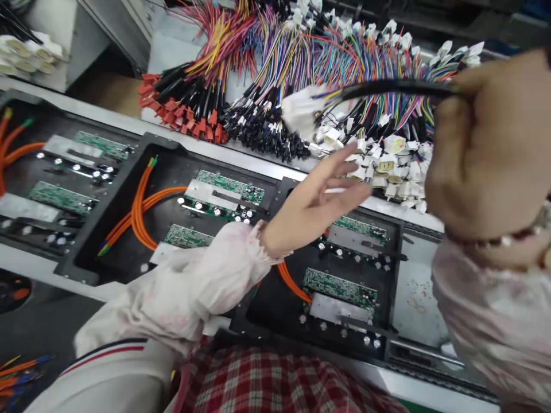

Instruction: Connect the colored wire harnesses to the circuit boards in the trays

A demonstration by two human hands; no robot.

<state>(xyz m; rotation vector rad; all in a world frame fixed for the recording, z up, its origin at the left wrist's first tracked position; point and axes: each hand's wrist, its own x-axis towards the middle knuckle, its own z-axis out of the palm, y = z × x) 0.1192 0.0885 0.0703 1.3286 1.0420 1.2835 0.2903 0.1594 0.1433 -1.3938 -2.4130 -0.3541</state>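
The right hand [486, 143] is curling closed, its fingertips [462, 86] pressing together in a tight grip on a black-sleeved wire harness [396, 87]. The harness is running left from the grip to a blurred white plastic connector [301, 112], with coloured wires fanning out just behind it. The connector is hanging in the air above the wire heaps, well clear of the right hand. The left hand [316, 192] is spreading wide, its fingers apart and empty, with its fingertips reaching just below the connector without touching it. Under this hand, black fixture trays [167, 163] are sitting along a metal-edged counter [224, 152], carrying green circuit boards [230, 186] and looped orange cables [142, 212]. Beyond the counter edge, multicoloured wire bundles [322, 51] are lying in dense heaps, ending in red connectors [172, 109] and loose white connectors [387, 155]. Pink-mottled white ruffled sleeves [202, 275] are covering both forearms, a beaded bracelet [495, 241] is circling the right wrist, and a red plaid cloth [275, 384] is showing along the bottom of the view.
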